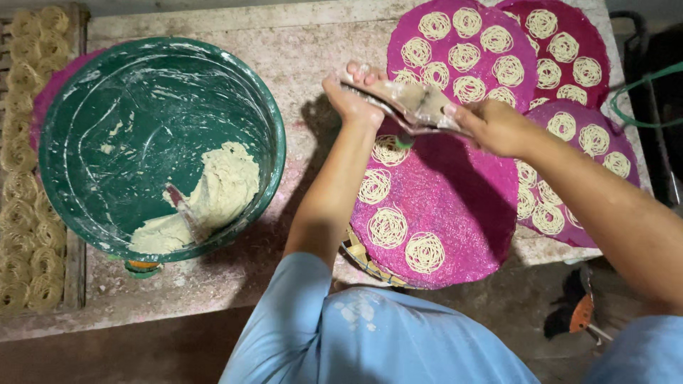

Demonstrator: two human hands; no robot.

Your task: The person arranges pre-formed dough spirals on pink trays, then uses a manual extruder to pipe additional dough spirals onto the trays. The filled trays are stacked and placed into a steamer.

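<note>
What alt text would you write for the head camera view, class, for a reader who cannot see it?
Both hands, left hand and right hand, hold a dough-smeared press over a round pink mat dotted with coiled noodle nests. A green tub of pale dough stands to the left.

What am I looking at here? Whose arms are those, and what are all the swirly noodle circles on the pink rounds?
This picture comes from a camera worn on a person's head, looking down, so the arms are that person's own. The left hand and right hand together grip a dough-smeared press, held over a pink round mat. On that mat lie little coils of thin noodle strands. More pink mats with coils sit behind it on a worn table. To the left stands a big green tub holding pale dough. At the far left edge, more coils rest on a rack.
</note>
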